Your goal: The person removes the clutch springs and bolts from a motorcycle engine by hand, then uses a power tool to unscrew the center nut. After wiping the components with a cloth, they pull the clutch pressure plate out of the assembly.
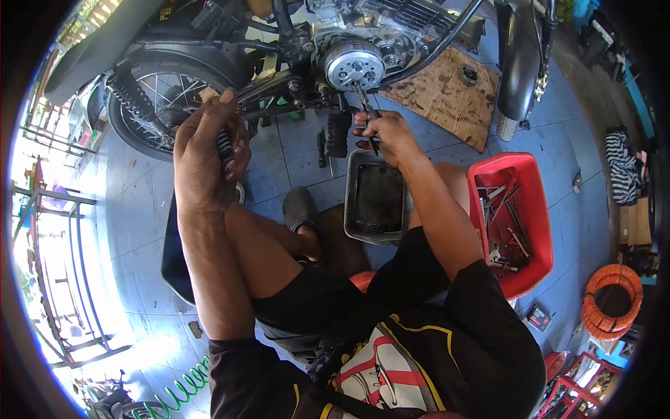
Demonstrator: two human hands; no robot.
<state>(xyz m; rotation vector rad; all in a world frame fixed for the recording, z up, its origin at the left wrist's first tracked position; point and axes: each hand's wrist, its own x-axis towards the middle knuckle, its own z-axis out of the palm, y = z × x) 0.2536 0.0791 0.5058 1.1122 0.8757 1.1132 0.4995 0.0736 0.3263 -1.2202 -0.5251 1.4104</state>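
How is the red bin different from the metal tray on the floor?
The red bin is bright plastic; the metal tray is dull grey. The red bin holds many tools; the metal tray looks dark and oily inside, without tools. The red bin sits beside the right arm, the metal tray between the knees. Both are rectangular and open-topped.

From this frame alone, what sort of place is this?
Probably a motorcycle repair shop: a motorcycle with its clutch exposed, a red tool tray, and a metal drain pan on the tiled floor.

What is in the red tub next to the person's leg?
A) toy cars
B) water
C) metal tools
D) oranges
C: the red tub beside the person's right leg holds a jumble of metal tools, long thin ones like wrenches; no fruit, water or toys show in it.
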